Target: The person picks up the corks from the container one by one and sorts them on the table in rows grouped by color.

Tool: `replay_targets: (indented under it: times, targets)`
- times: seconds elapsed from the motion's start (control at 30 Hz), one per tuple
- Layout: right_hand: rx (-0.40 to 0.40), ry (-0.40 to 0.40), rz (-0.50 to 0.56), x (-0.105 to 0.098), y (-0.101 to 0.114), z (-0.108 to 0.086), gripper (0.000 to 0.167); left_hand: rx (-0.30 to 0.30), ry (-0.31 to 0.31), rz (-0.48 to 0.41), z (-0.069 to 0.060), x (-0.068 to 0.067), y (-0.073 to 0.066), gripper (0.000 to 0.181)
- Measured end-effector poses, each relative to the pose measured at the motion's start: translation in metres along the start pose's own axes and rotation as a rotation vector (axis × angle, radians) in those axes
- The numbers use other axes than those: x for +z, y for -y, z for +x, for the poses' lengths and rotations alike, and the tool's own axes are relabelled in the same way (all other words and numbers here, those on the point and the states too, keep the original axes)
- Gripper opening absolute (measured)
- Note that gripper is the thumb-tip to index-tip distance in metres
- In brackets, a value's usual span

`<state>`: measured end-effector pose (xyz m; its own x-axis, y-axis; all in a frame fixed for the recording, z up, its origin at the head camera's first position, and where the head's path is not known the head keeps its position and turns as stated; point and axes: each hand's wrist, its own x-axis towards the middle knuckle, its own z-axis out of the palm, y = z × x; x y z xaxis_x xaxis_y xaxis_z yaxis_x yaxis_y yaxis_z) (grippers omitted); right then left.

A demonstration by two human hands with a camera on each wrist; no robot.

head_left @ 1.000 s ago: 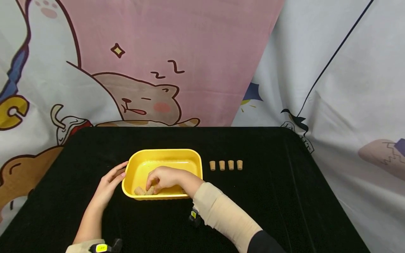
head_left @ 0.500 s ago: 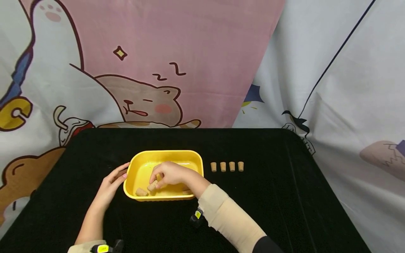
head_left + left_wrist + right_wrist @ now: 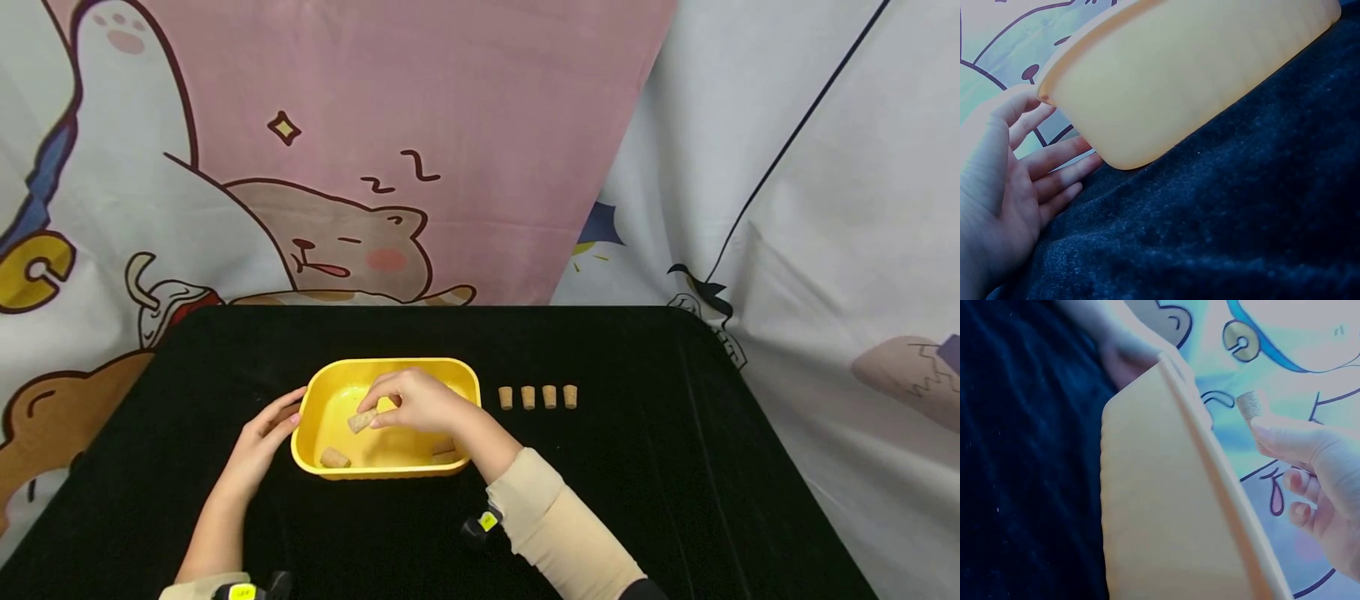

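A yellow plastic tub (image 3: 315, 454) stands on the black cloth. My right hand (image 3: 423, 404) is raised over it and pinches a cork stopper (image 3: 362, 420) between thumb and fingers. In the right wrist view that cork (image 3: 1250, 406) shows above the tub's rim. My left hand (image 3: 258, 442) touches the tub's left end, its fingers fairly straight. The left wrist view has these fingers (image 3: 1060, 156) against the outer wall, the thumb at the rim. Inside the tub lie a cork (image 3: 334, 457) at the near left and more corks (image 3: 444, 451) at the near right, partly hidden by my right arm.
To the right of the tub, several corks (image 3: 528, 397) stand upright in a spaced row. Black cloth (image 3: 637, 500) covers the table. A printed curtain (image 3: 480, 150) hangs behind its far edge.
My right hand has lifted one cork from beside another at the tub's near left, moving it up and away. The left hand has stayed at the tub's left end.
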<state>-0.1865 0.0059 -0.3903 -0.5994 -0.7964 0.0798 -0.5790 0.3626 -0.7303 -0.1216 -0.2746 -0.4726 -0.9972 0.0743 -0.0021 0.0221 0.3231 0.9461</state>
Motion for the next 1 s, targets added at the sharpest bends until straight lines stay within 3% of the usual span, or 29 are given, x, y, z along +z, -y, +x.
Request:
replay_targets:
  times: [0.53,0.87,1.0]
  targets:
    - [-0.099,-0.37,-0.012,-0.01,0.028,-0.043,0.018,0.024,-0.005,0.004,0.0,0.0,0.001,0.048]
    - [-0.159,-0.56,0.022,-0.018,0.028,-0.071,0.018,0.007,-0.011,0.016,0.0,0.0,0.0,0.049]
    - [-0.139,-0.62,0.033,-0.02,0.024,-0.083,0.017,-0.018,-0.022,0.031,0.0,0.002,-0.001,0.052]
